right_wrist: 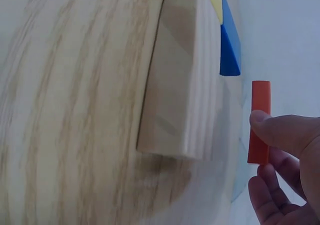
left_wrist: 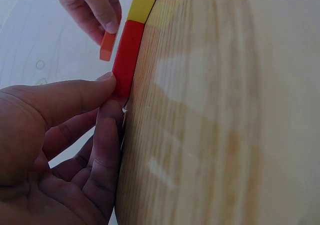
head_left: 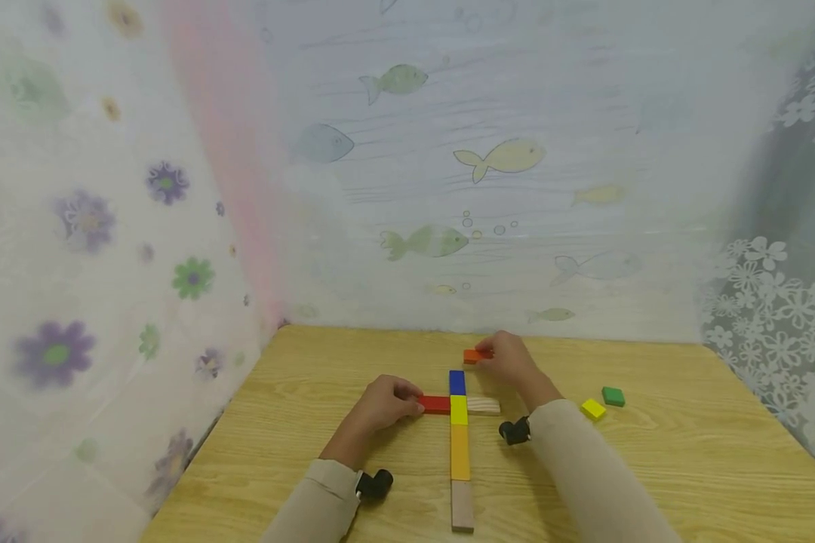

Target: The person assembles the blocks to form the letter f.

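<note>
Flat blocks form a cross on the wooden table, with a yellow block (head_left: 459,410) in the middle. Beyond it lies a blue block (head_left: 457,382); toward me come a yellow-orange block (head_left: 459,452) and a tan block (head_left: 462,507). A plain wood block (right_wrist: 170,80) makes the right arm. My left hand (head_left: 380,407) pinches the outer end of the red block (left_wrist: 128,55), the left arm of the cross, between thumb and fingers. Just past the blue block, my right hand (head_left: 509,362) pinches an orange block (right_wrist: 259,130) between thumb and fingers.
Two loose blocks, one yellow (head_left: 593,409) and one green (head_left: 613,396), lie to the right of my right forearm. A pale sheet with fish drawings (head_left: 499,158) rises behind the table (head_left: 706,452). A flowered sheet (head_left: 95,286) hangs on the left.
</note>
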`<state>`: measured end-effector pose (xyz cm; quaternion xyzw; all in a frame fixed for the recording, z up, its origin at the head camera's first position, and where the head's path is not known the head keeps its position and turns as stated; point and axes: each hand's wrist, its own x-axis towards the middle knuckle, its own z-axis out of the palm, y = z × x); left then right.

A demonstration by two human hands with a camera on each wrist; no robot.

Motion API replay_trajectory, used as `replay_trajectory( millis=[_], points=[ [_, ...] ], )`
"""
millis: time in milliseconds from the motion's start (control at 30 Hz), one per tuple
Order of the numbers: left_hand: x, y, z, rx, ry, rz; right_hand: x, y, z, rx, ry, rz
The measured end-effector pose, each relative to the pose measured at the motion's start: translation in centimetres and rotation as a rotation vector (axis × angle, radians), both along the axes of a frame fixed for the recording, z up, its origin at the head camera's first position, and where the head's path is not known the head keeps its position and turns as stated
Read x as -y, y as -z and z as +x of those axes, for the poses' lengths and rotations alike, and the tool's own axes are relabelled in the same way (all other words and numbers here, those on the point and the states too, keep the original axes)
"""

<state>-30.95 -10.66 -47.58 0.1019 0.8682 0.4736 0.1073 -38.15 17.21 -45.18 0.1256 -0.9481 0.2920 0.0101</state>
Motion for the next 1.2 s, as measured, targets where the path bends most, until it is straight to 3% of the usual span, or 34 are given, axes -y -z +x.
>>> replay_trajectory(
  millis=[200,733,1067,1200],
  points=[
    [0.0,0.1,-0.1,-0.003,-0.002,0.0,0.8,0.5,0.1,0.048,0.032,-0.01],
    [-0.1,0.0,0.0,0.006,-0.009,0.008,1.7,1.3,0.4,0.047,0.027,-0.008],
    [-0.1,0.1,0.0,0.014,-0.008,0.009,1.3,1.3,0.3,0.058,0.035,-0.036],
    [-0.1,0.1,0.1,0.013,0.0,0.026,0.9,0.9,0.5,0.067,0.074,-0.075]
  ],
)
